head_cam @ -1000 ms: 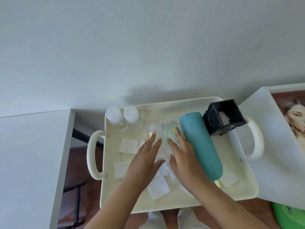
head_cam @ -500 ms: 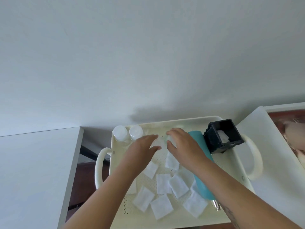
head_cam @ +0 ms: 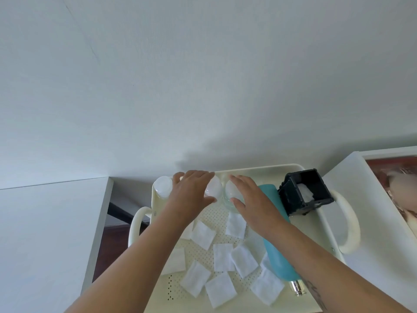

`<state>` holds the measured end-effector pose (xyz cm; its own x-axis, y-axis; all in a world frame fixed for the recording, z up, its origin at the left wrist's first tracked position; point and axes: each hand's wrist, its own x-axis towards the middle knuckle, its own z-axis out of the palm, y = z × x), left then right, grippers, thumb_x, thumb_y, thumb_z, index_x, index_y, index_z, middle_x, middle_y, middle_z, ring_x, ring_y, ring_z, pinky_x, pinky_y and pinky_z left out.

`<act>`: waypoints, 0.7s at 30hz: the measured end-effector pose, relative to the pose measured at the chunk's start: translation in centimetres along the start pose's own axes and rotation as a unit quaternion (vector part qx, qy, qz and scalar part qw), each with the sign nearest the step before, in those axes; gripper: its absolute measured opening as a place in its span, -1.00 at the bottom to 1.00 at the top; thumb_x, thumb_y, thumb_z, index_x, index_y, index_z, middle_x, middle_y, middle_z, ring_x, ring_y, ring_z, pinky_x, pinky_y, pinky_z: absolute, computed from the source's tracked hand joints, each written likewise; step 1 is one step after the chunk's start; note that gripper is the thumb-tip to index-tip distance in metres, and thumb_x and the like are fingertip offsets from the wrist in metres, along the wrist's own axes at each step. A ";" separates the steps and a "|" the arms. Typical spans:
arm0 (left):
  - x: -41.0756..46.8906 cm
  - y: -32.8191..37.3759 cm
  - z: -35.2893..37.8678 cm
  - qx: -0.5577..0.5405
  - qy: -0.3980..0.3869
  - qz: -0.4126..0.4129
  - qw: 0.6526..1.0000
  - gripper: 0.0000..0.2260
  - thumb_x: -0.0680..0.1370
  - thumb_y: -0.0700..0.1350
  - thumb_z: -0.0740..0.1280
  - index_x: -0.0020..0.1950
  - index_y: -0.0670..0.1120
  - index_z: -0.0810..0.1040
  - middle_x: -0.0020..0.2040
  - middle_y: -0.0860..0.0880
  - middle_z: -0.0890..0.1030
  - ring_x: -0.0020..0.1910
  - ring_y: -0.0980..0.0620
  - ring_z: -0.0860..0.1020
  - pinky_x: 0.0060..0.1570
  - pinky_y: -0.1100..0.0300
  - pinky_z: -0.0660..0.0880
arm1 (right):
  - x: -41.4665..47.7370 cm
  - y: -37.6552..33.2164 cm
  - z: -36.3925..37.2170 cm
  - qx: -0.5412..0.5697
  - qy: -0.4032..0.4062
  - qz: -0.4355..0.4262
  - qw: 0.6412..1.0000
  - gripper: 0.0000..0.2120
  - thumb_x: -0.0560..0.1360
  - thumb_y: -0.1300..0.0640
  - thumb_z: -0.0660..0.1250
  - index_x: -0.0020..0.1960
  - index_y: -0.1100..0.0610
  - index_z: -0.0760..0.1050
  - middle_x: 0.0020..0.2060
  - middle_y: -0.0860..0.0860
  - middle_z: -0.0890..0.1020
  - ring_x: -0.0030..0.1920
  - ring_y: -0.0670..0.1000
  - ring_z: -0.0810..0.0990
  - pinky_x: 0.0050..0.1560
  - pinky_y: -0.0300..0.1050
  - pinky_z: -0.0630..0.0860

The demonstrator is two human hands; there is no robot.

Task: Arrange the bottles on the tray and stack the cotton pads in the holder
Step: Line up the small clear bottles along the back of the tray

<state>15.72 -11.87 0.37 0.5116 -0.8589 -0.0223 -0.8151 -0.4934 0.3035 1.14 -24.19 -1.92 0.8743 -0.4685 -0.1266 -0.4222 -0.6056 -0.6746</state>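
On tray (head_cam: pixel 268 171), teal bottle (head_cam: pixel 278 251) lying lengthwise, nozzle nearward

Teal bottle (head_cam: pixel 278 263) partly hidden under right forearm; tray (head_cam: pixel 248 171) near edge cut off.

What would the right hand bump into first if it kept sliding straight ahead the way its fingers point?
Probably the tray's far rim: the right hand already rests against a clear bottle, its fingertips close to that rim, with the wall just beyond. Depth is hard to judge.
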 end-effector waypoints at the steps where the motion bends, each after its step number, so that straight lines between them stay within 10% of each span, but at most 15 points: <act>1: 0.1 -0.3 0.1 0.002 -0.005 0.003 1.000 -0.45 0.47 0.05 0.45 0.43 0.04 0.39 0.36 0.08 0.51 0.37 0.03 0.39 0.39 0.01 0.14 | 0.1 0.0 0.1 0.006 0.004 -0.002 1.000 -0.50 0.61 0.11 0.16 0.51 -0.05 0.10 0.47 -0.11 0.18 0.40 -0.10 0.26 0.25 -0.31 0.24; 21: -0.7 -0.8 -0.9 -0.074 0.068 0.006 0.995 -0.62 0.51 -0.07 0.43 0.31 -0.05 0.52 0.21 0.03 0.62 0.22 -0.01 0.52 0.26 0.08 0.39 | 0.5 -0.3 0.5 0.042 0.032 -0.004 0.999 -0.45 0.60 0.12 0.16 0.51 -0.14 0.04 0.53 -0.11 0.06 0.47 -0.12 0.15 0.28 -0.32 0.20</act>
<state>16.27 -10.75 0.98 0.5422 -0.8332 0.1087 -0.7779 -0.4490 0.4396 1.83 -23.92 -2.12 0.8591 -0.5061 -0.0765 -0.3922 -0.5548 -0.7337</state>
